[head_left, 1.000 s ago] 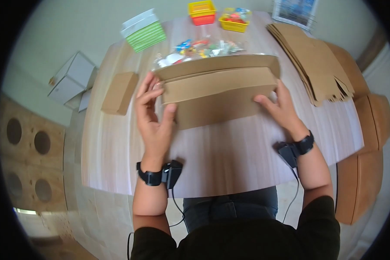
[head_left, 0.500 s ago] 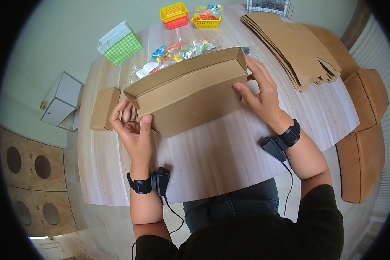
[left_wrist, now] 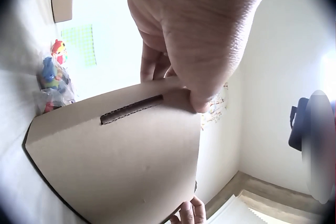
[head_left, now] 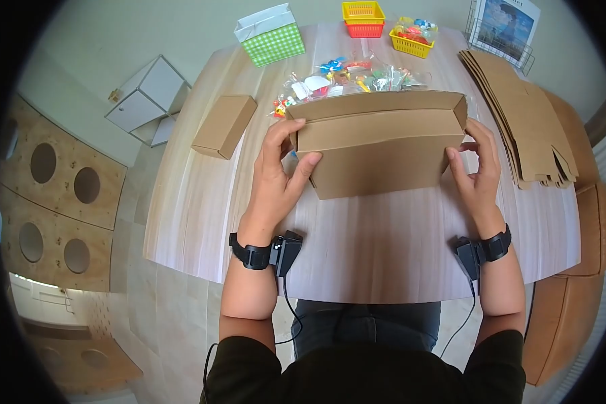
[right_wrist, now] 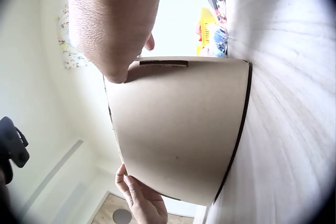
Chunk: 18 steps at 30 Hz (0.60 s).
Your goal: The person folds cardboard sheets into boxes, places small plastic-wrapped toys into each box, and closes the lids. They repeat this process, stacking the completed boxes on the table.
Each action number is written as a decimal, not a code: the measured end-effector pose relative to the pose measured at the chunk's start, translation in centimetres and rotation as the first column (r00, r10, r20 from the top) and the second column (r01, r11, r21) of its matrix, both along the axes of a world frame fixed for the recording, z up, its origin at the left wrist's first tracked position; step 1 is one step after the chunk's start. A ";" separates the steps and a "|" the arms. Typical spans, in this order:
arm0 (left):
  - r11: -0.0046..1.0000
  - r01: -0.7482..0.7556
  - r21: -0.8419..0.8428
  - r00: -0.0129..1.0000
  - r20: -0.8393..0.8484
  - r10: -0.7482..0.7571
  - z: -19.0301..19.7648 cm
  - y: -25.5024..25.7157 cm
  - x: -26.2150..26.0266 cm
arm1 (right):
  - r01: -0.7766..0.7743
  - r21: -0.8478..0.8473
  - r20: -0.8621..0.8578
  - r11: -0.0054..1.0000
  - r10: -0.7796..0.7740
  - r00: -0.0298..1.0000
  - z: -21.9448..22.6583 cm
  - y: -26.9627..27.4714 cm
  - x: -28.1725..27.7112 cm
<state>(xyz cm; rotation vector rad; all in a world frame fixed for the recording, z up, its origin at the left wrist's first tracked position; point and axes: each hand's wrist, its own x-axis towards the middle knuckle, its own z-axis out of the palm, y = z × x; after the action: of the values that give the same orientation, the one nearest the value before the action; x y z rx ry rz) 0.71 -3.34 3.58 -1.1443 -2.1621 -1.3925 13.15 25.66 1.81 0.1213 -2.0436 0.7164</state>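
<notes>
A brown cardboard box (head_left: 390,165) stands over the middle of the table (head_left: 357,256), its long plain panel facing me and flaps raised along its top. My left hand (head_left: 276,172) grips the left end, thumb against the near panel and fingers over the end flap. At the other end my right hand (head_left: 479,175) pinches the corner, with its thumb in front and its curled fingers behind. In the left wrist view a narrow slot shows in the panel (left_wrist: 131,150) near the upper edge. The right wrist view has the panel (right_wrist: 178,119) with its lower edge close over the tabletop.
Bagged colourful toys (head_left: 350,77) lie just behind the box. A small closed carton (head_left: 225,124) is at left, and flat cardboard sheets (head_left: 522,118) are stacked at right. Along the back stand a green checked bag (head_left: 273,42), stacked baskets (head_left: 363,20) and a yellow basket (head_left: 411,46).
The box has swung from a slant, right end farther back, to nearly level across the table. Both hands keep hold of its ends. The head view has shifted.
</notes>
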 end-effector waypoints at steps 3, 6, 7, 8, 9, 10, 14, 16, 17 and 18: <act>1.000 -0.025 0.002 1.000 -0.019 0.025 -0.1 -0.1 0.0 | -0.026 -0.017 -0.003 1.000 0.026 1.000 0.0 0.2 0.0; 1.000 -0.015 0.000 1.000 -0.023 0.015 -0.5 -0.3 -0.3 | -0.046 -0.014 -0.022 0.999 0.046 0.999 0.2 0.2 0.2; 1.000 -0.028 0.005 0.999 0.018 0.027 -0.4 -0.3 -0.1 | -0.046 0.001 -0.026 0.999 0.047 0.999 0.2 0.4 0.2; 0.999 -0.033 0.003 0.999 0.009 0.033 -0.4 -0.2 0.0 | -0.050 0.018 -0.030 0.999 0.050 0.998 0.2 0.6 0.2; 0.999 -0.043 -0.001 0.999 -0.003 0.043 -0.4 -0.2 0.0 | -0.043 0.013 -0.022 0.999 0.043 0.999 0.3 0.6 0.2; 0.998 -0.059 -0.006 0.998 -0.017 0.059 -0.4 -0.3 -0.1 | -0.029 0.029 -0.024 0.999 0.029 0.999 0.3 0.7 0.2; 0.978 -0.114 -0.175 0.971 -0.230 0.072 -0.2 0.0 -0.5 | -0.008 0.048 -0.029 0.999 0.009 1.000 0.4 0.7 0.2; 0.999 -0.015 -0.044 0.993 -0.114 0.010 -0.8 0.2 -0.6 | -0.004 0.054 -0.032 0.999 0.005 0.999 0.4 0.7 0.2; 0.999 0.025 0.026 0.998 -0.061 -0.024 -1.1 0.4 -0.6 | 0.000 0.056 -0.031 0.998 0.002 1.000 0.5 0.7 0.2; 0.997 0.032 0.070 0.999 -0.040 -0.029 -1.3 0.6 -0.5 | 0.000 0.057 -0.031 0.998 0.002 1.000 0.5 0.7 0.3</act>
<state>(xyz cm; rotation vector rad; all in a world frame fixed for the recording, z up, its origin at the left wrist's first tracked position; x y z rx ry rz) 0.20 -2.71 2.29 -1.1737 -2.0597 -1.4353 13.44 26.38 2.32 0.1651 -2.0347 0.6530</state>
